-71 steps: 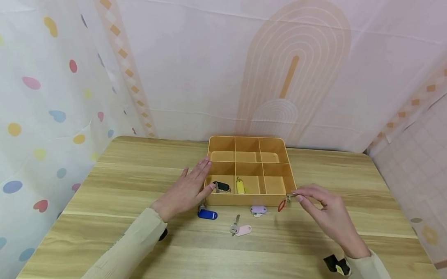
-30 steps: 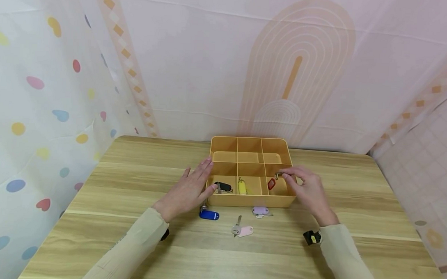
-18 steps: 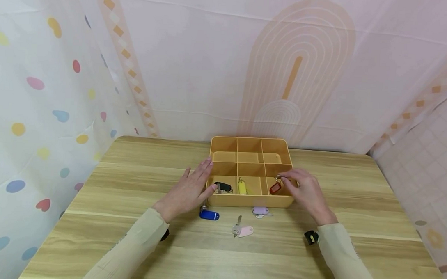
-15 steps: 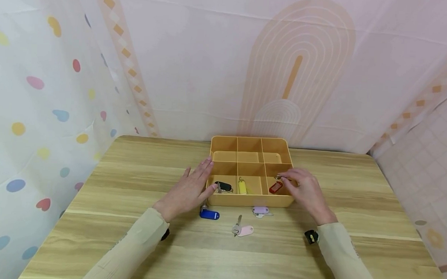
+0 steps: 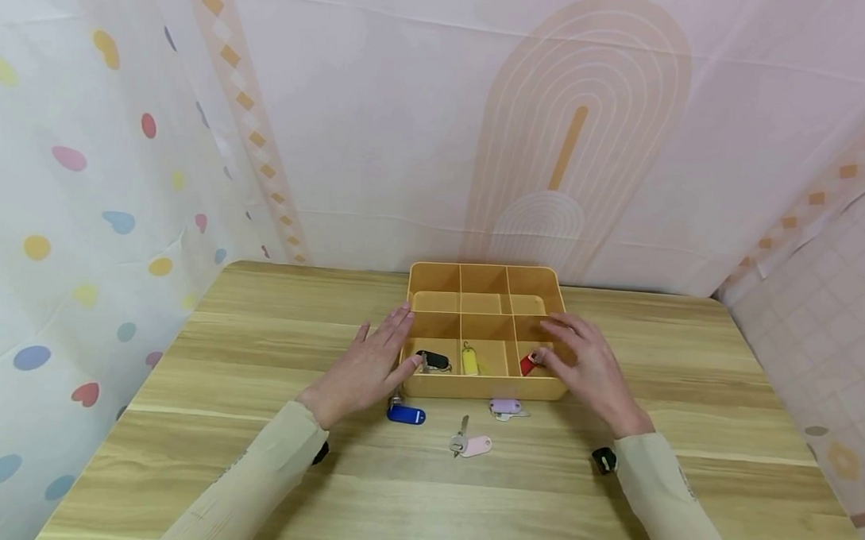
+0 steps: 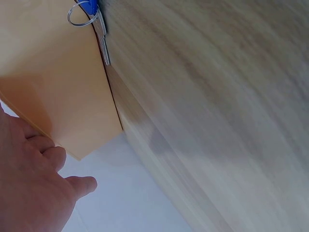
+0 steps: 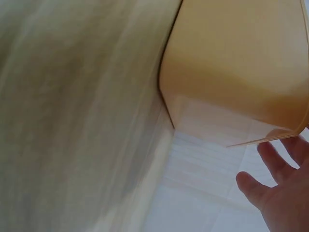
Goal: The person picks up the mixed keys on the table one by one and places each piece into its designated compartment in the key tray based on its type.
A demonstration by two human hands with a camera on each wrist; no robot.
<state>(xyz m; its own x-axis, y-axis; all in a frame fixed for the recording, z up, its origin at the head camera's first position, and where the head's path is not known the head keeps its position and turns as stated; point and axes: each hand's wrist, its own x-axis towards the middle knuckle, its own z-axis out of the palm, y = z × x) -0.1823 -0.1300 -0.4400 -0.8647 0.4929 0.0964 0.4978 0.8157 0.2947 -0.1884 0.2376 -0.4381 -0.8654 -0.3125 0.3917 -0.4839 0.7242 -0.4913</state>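
Six-compartment tray (image 5: 484, 388) on wood-grain table (image 5: 424, 508). Right hand (image 5: 595, 377) at tray's right side: thumb and fingers spread apart, no grip on anything. Red key tag (image 5: 528, 365) sits in tray's front-right compartment, by the thumb; can't tell if touching. Left hand (image 5: 361, 375) fairly straight-fingered, fingertips on tray's left rim, thumb over front-left compartment, holding nothing. Black key tag (image 5: 434, 360) in front-left compartment, yellow key tag (image 5: 469, 362) in front-middle. Blue key tag (image 5: 406, 414), lilac key tag (image 5: 505, 405) and pink key tag (image 5: 477, 446) lie in front of tray, pink farthest out.
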